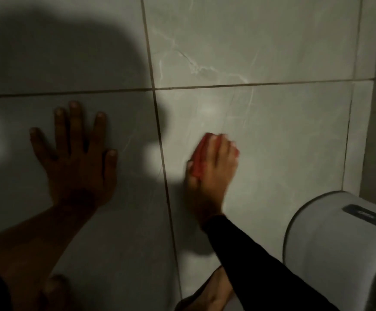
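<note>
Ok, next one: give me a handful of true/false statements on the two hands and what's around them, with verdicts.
1. The left hand lies flat, fingers spread, on the tiled surface. True.
2. The right hand grips something blue. False: it grips a red item, too blurred to identify.
3. The right arm wears a dark sleeve. True.
4. Both hands are on the same tile. False: a grout line runs between them.
5. A white rounded unit sits at lower right. True.
</note>
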Demonstrator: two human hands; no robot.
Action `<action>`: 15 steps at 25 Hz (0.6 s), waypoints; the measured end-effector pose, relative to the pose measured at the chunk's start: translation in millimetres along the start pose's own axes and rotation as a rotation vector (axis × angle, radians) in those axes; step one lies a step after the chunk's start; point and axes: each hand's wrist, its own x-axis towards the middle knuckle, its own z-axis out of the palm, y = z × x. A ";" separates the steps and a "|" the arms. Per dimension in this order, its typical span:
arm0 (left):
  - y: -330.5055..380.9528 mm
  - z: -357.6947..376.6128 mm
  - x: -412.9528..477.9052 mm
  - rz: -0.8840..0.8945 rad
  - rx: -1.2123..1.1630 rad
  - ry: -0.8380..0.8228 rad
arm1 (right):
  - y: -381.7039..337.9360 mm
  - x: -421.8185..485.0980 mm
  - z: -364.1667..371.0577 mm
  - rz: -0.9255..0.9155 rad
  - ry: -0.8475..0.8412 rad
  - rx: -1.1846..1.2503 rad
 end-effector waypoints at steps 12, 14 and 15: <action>1.2 -6.4 1.3 0.048 0.093 -0.022 | -21.7 -63.2 5.2 -0.132 -0.111 0.133; -0.3 -28.1 6.8 0.111 0.135 -0.171 | -36.3 -56.5 -3.7 -0.172 -0.173 0.265; 2.3 -44.6 11.7 0.107 0.145 -0.276 | -40.0 -51.3 -14.5 -0.075 -0.230 0.366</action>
